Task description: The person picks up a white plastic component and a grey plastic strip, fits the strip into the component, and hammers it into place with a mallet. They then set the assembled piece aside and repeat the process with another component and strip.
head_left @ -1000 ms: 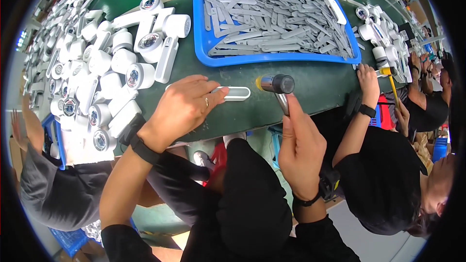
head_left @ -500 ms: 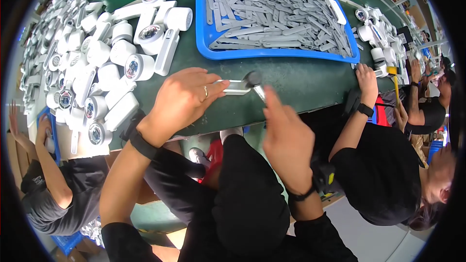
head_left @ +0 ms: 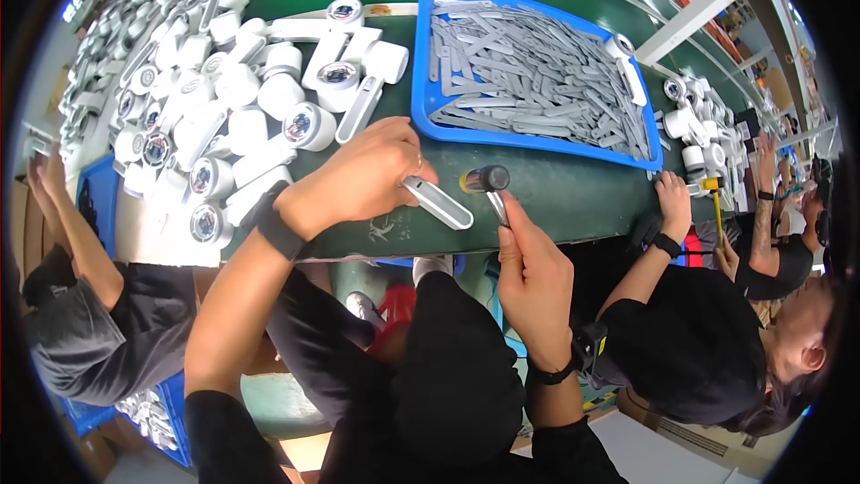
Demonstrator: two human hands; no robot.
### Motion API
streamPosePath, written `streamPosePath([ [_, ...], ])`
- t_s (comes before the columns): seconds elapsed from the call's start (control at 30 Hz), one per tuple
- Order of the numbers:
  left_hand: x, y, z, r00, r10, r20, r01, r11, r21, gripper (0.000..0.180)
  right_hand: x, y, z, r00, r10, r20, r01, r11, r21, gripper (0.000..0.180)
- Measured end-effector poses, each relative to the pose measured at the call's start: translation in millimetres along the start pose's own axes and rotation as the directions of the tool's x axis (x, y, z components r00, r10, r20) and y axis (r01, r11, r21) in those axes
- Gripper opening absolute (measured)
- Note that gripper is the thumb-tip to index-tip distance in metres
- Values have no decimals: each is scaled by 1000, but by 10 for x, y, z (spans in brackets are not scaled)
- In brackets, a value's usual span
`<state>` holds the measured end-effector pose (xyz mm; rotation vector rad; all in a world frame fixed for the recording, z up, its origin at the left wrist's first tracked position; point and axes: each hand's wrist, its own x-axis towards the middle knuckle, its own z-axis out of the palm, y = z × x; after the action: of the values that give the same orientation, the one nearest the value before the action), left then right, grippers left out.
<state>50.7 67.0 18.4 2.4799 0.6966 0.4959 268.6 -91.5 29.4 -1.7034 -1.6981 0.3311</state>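
While a white handle [head_left: 439,203] is pinched by the left hand [head_left: 367,175], near side of the blue tray [head_left: 420,63], a hammer [head_left: 489,179] is gripped by the right hand [head_left: 537,291], same side.

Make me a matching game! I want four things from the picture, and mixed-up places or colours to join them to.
Things:
1. hammer
2. white handle
3. tray
4. strips

Places and colours:
A. held in the left hand
B. grey, heaped in a big pile
C. blue
D. held in the right hand

Right pairs: 1-D, 2-A, 3-C, 4-B
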Motion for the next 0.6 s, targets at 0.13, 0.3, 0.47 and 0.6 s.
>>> streamPosePath([
  [0.13,-50,-31,5,998,-58,-21,57,998,-15,33,18,-174,-58,992,-32,126,39,998,-52,37],
  [0.3,-77,103,-28,967,239,85,-250,951,182,31,0,28,-12,998,53,-17,-48,969,241,39],
  [0.47,-218,275,-136,964,259,53,-264,936,231,31,10,133,-33,974,213,71,-224,912,343,40],
  [0.6,-672,359,-122,935,32,-354,56,970,235,36,24,69,-18,974,189,123,-222,902,369,40],
])
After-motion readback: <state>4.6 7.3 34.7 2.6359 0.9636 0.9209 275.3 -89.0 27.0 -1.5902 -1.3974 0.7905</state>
